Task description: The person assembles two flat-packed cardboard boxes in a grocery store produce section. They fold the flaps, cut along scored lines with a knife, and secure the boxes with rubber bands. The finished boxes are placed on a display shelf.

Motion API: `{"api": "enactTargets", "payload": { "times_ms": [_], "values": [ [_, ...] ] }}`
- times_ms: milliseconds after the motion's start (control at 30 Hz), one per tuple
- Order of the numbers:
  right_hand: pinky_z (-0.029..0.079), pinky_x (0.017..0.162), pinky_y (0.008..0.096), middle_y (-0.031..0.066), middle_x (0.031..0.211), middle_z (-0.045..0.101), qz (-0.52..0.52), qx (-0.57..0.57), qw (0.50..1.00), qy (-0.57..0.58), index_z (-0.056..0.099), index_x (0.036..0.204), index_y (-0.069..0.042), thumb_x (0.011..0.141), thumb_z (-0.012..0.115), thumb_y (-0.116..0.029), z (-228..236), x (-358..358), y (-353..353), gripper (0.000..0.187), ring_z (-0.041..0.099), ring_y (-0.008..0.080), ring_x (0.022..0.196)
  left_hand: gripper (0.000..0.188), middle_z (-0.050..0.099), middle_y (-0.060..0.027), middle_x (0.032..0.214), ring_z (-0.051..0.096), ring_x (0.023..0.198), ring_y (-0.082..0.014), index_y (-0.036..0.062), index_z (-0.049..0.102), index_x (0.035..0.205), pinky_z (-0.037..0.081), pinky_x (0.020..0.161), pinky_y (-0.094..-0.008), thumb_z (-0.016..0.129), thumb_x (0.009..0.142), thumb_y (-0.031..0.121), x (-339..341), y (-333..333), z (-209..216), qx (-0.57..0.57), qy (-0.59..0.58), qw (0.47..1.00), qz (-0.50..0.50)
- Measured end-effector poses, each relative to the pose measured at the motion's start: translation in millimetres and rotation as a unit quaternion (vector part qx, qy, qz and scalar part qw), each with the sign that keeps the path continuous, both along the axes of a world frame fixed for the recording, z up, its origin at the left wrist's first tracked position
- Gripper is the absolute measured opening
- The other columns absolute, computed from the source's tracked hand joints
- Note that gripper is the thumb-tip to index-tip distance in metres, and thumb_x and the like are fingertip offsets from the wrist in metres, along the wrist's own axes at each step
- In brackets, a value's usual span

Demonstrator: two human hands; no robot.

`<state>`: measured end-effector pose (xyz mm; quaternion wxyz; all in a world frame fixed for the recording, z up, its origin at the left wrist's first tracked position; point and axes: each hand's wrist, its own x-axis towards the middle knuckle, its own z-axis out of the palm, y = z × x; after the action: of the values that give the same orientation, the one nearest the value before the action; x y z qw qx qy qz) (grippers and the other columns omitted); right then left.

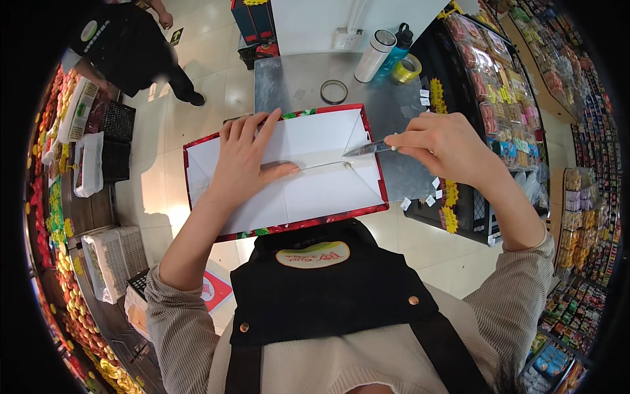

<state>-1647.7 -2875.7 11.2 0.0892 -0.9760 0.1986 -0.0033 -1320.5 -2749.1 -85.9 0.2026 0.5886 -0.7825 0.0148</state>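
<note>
A shallow carton with white inner flaps and a red, fruit-patterned outside lies in front of me at the table's near edge. A seam between its flaps runs across the middle. My left hand lies on the carton's left part with fingers spread, its thumb by the seam. At the right end, my right hand pinches a twisted strip of clear tape, whose other end meets the seam. A thin roll of tape lies on the table beyond the carton.
The metal table holds a white bottle, a blue bottle and a yellow tape roll. Small white labels dot its right side. A rack of packaged food borders it. Another person stands far left near fruit shelves.
</note>
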Motion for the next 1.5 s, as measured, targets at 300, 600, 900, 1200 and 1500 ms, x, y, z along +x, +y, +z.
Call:
{"api": "enactTargets", "payload": {
  "times_ms": [300,600,900,1200,1500],
  "values": [
    [0.049,0.058,0.0344,0.0014,0.071,0.061,-0.017,-0.045,0.999,-0.005,0.075,0.106,-0.017,0.092,0.064,-0.022,-3.5,-4.8,-1.4,0.018,0.062,0.0192,0.072,0.094,0.051,-0.0145,0.13,0.047,0.117,-0.034,0.0052,0.044,0.145,0.032,0.105,-0.0485,0.072,0.076,0.062,-2.2,-1.4,1.7,0.019,-0.006,1.0,0.0],
    [0.049,0.056,0.0315,0.0012,0.076,0.061,-0.009,-0.124,0.992,-0.006,0.072,0.112,-0.014,0.077,0.068,-0.009,-7.6,-8.4,28.2,0.035,0.062,0.017,0.075,0.092,0.05,-0.0147,0.13,0.046,0.117,-0.0345,0.0038,0.043,0.146,0.032,0.105,-0.049,0.067,0.08,0.063,-5.9,0.4,-1.8,-0.006,-0.032,0.999,0.014],
    [0.048,0.055,0.0293,0.0011,0.078,0.061,-0.025,-0.138,0.99,-0.019,0.073,0.109,-0.013,0.072,0.069,-0.006,-13.8,-9.8,55.7,0.037,0.061,0.017,0.071,0.094,0.049,-0.0164,0.131,0.045,0.119,-0.0368,0.0022,0.041,0.147,0.031,0.108,-0.0506,0.068,0.08,0.062,-8.9,-2.2,-7.8,-0.006,-0.042,0.999,0.019],
    [0.053,0.072,0.0422,0.0154,0.098,0.071,-0.298,0.066,0.945,-0.12,0.064,0.121,-0.011,0.09,0.066,-0.014,-87.3,-68.0,-6.7,0.031,0.068,0.0354,0.087,0.086,0.045,-0.0187,0.138,0.042,0.128,-0.0386,0.0003,0.04,0.145,0.032,0.109,-0.0525,0.067,0.084,0.055,-2.2,-1.7,5.0,0.016,-0.049,0.998,-0.027],
    [0.048,0.098,0.0366,0.0235,0.127,0.062,-0.436,0.206,0.857,-0.178,0.05,0.139,0.001,0.093,0.066,-0.033,-272.7,-65.9,-27.8,0.059,0.061,0.0323,0.118,0.081,0.042,-0.0198,0.14,0.041,0.13,-0.0387,-0.0008,0.04,0.144,0.033,0.109,-0.0559,0.068,0.086,0.048,-5.2,-6.8,-1.3,0.007,-0.08,0.996,-0.045]
  ]
}}
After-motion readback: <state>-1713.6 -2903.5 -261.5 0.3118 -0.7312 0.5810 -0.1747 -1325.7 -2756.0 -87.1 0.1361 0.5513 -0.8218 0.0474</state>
